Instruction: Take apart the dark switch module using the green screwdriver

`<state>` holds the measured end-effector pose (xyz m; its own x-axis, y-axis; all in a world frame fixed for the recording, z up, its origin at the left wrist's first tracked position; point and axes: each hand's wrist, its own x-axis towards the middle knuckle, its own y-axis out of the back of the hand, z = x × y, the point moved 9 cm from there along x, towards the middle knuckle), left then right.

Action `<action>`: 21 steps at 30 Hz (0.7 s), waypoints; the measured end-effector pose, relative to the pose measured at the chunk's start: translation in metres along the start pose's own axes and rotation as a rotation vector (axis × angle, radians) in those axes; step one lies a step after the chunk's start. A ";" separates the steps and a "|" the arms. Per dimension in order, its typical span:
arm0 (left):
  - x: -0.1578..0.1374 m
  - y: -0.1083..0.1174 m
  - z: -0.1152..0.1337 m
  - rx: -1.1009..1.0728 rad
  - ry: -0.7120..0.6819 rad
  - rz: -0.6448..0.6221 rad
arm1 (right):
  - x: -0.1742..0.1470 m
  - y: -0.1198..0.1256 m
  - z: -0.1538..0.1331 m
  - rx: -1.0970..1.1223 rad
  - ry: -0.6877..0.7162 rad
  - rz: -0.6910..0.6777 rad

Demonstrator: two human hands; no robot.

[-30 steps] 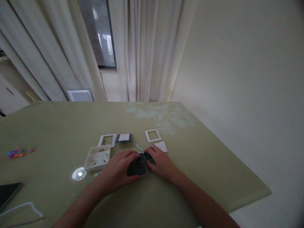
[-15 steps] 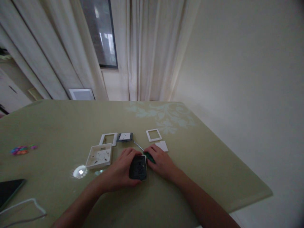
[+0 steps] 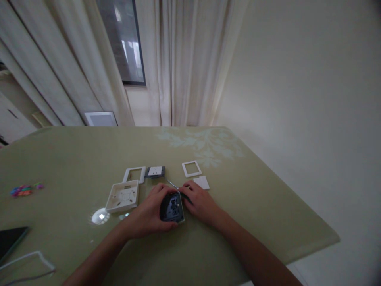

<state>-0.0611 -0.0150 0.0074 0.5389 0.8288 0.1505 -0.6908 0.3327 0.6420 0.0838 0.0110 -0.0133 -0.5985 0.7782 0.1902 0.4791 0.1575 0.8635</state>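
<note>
My left hand (image 3: 153, 210) is closed around a dark switch module (image 3: 172, 208) with a pale edge on its right side, its back turned up toward me. Against that right edge rests my right hand (image 3: 196, 200), closed on a screwdriver (image 3: 173, 184) with a dark green handle; the metal shaft points away to the upper left. Beyond my hands lies a socket module (image 3: 156, 171) with a white face. A white back box (image 3: 123, 195) stands left of my left hand. Past my right hand is a white plate (image 3: 201, 182).
Two white frames lie on the table: one square frame (image 3: 191, 169) at the back right, another frame (image 3: 134, 174) behind the back box. Small colourful pieces (image 3: 22, 190), a dark flat device (image 3: 12, 241) and a white cable (image 3: 38, 254) are at the left. A wall (image 3: 297, 119) borders the right.
The switch module has tilted slightly in my left hand, so its back catches more light. My right hand and the screwdriver have shifted only a little. The whole view has moved slightly.
</note>
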 end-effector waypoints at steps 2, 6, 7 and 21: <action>0.001 -0.001 -0.003 -0.013 0.006 0.000 | 0.000 0.000 -0.001 0.003 0.009 0.004; 0.001 -0.003 -0.004 -0.002 -0.001 0.008 | 0.000 0.002 -0.001 0.030 0.025 0.028; 0.000 -0.004 -0.004 0.004 -0.007 0.006 | -0.001 0.002 -0.001 0.039 0.029 0.037; 0.001 -0.003 -0.014 0.043 0.046 -0.008 | -0.022 0.090 0.018 0.252 0.000 0.734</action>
<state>-0.0652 -0.0091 -0.0047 0.5209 0.8463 0.1117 -0.6651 0.3203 0.6746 0.1518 0.0190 0.0517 -0.0713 0.7368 0.6724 0.8845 -0.2649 0.3840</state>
